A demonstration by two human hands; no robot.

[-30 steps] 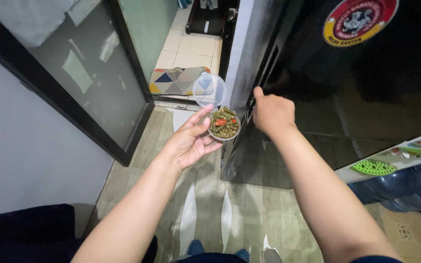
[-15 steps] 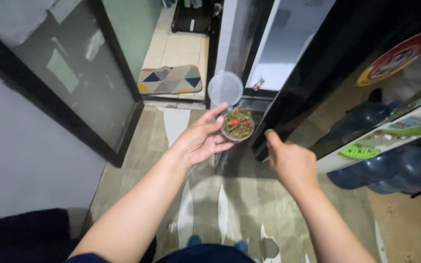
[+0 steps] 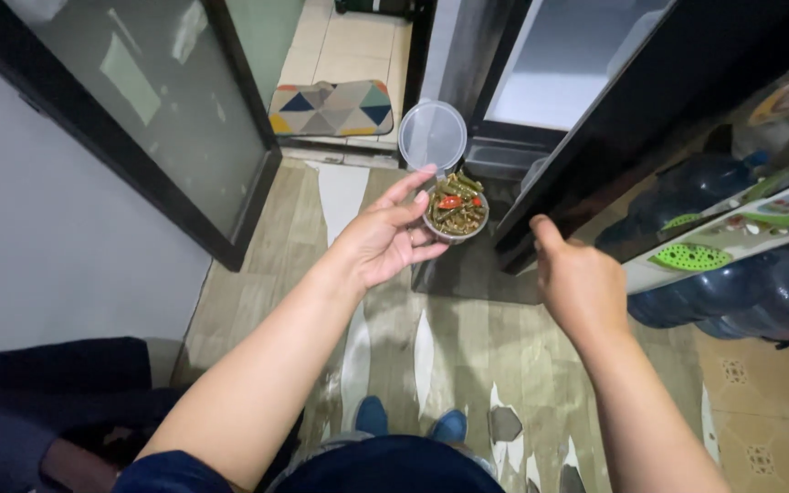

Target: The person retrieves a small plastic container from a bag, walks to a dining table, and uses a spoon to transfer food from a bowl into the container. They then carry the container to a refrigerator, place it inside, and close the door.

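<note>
- Container (image 3: 455, 215), a small round clear tub of green bean pieces with red chilli, sits upright in the left hand (image 3: 383, 241), fingers curled under its near-left side and gripping it; its hinged clear lid (image 3: 432, 136) stands open on the far side.
- Right hand (image 3: 581, 282) hangs right of the container and a little nearer the person, apart from it, fingers loosely curled around nothing, thumb pointing toward the fridge door (image 3: 595, 137). The left hand is the one on the container.
- Just beyond the container the black fridge door stands open, its pale inside showing.
- Right of the container, a white strip (image 3: 732, 242) on the door carries green and multicoloured oval stickers; blue water jugs (image 3: 760, 301) stand below it.
- Beyond the container's lid, left of it, a doormat (image 3: 331, 108) of coloured triangles lies on pale tiles.
</note>
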